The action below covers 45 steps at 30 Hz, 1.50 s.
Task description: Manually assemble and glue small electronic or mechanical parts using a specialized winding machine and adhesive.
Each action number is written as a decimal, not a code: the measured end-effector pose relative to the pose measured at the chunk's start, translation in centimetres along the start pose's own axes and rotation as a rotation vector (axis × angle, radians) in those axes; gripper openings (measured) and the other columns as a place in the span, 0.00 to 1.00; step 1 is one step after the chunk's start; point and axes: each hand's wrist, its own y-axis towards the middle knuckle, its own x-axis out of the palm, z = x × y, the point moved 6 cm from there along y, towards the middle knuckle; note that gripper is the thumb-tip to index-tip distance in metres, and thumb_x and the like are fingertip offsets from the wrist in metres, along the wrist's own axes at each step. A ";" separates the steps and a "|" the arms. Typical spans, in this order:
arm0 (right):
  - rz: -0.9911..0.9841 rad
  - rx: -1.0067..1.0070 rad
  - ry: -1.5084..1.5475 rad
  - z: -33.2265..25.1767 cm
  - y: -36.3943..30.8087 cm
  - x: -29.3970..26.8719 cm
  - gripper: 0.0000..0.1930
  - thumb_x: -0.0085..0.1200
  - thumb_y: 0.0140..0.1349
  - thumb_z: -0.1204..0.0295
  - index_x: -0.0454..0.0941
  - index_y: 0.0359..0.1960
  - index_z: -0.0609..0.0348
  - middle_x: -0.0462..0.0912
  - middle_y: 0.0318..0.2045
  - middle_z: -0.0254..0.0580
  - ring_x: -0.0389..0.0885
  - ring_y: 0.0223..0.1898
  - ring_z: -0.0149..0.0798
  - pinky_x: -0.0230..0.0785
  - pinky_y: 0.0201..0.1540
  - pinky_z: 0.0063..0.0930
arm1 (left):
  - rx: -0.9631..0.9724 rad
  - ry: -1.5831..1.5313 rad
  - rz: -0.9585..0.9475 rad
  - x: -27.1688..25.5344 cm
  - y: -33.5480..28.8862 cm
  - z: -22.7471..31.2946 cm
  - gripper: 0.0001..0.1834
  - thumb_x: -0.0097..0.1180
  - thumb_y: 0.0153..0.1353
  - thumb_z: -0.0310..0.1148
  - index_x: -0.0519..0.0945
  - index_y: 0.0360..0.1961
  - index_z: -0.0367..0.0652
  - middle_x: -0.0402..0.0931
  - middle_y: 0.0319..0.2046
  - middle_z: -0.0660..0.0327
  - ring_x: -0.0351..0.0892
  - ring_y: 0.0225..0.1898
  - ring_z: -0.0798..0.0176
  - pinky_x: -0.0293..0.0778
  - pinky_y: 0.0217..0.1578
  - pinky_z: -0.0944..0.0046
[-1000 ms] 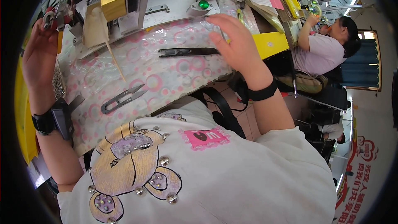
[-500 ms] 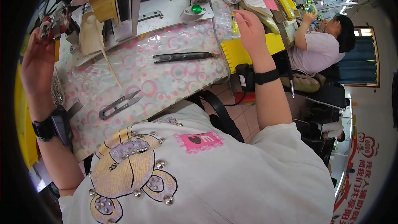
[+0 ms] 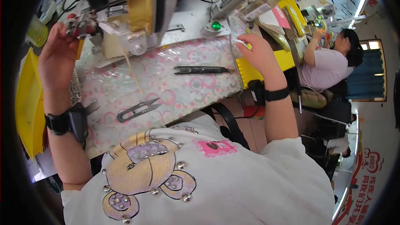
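At the far left, my left hand [image 3: 58, 60] reaches up with curled fingers on a metal fitting [image 3: 74, 26] of a bench machine, beside a red knob. My right hand [image 3: 259, 54] hovers over the table's right end, fingers bent inward around a small yellow thing [image 3: 248, 46], mostly hidden. Between my arms a black tool with a forked end [image 3: 200, 70] lies on the patterned table cover [image 3: 175, 96]. Nearer to me is a pair of thread snips [image 3: 137, 110]. A thin wooden stick [image 3: 132, 73] slants down from the machine.
The machine's gold-coloured wheel [image 3: 139, 6] and upright column stand at the back. A green button [image 3: 216, 26] sits on its white base. Yellow trays [image 3: 30, 104] flank the table at left and right. At the far right another person [image 3: 325, 62] works.
The whole view has shifted, so the table appears lower and further right. My right hand has come a little nearer to me, its fingers more bent. My left hand stays at the fitting.
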 end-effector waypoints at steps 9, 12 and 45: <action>-0.062 -0.072 0.036 -6.6 2.6 -1.5 0.13 0.57 0.56 0.67 0.77 0.39 0.63 0.80 0.33 0.48 0.78 0.35 0.46 0.70 0.37 0.33 | 0.011 0.009 0.021 1.8 -0.3 0.0 0.04 0.43 0.65 0.31 0.68 0.38 0.43 0.67 0.34 0.66 0.65 0.35 0.70 0.64 0.38 0.72; -0.104 -0.039 0.025 -9.5 3.3 0.3 0.13 0.57 0.56 0.67 0.76 0.38 0.62 0.80 0.29 0.48 0.78 0.31 0.47 0.70 0.34 0.35 | 0.011 0.004 0.006 1.8 -0.2 0.0 0.04 0.43 0.65 0.31 0.68 0.38 0.43 0.67 0.34 0.65 0.64 0.35 0.70 0.63 0.38 0.72; -0.082 -0.032 0.039 -12.1 3.7 4.8 0.09 0.54 0.55 0.67 0.68 0.31 0.58 0.77 0.24 0.49 0.77 0.30 0.54 0.68 0.30 0.44 | 0.024 0.095 0.128 1.9 -0.4 -0.3 0.08 0.49 0.61 0.36 0.67 0.32 0.45 0.68 0.31 0.66 0.67 0.34 0.71 0.64 0.33 0.72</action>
